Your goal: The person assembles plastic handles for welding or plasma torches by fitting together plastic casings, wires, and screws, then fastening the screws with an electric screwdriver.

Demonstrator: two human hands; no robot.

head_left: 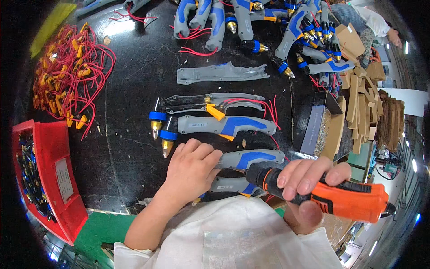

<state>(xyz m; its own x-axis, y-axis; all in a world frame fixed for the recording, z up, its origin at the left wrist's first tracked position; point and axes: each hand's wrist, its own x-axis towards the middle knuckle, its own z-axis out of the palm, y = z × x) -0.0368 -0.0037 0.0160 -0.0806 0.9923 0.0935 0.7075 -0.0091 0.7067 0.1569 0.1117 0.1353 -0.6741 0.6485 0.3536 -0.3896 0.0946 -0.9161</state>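
My right hand (pixel 309 181) is wrapped round an orange and black electric screwdriver (pixel 358 199). Its black front end reaches over the right part of a grey and blue tool housing (pixel 255 158). The left end of that housing lies under the curled fingers of my left hand (pixel 192 168), which hold it down on the bench. Closer to my body lies another grey and blue housing (pixel 230 184), partly hidden. Just beyond my left hand is a closed housing (pixel 226 125) with a blue-collared brass nozzle. Past it, an open half-shell (pixel 215 101) holds red wires and a yellow trigger.
An empty grey half-shell (pixel 219 73) lies farther out. Yellow triggers with red wires (pixel 67 71) are heaped at left, above a red bin (pixel 69 188) of dark parts. Assembled tools (pixel 215 22) crowd the far side. A box of screws (pixel 322 130) and cardboard pieces (pixel 360 103) stand at right.
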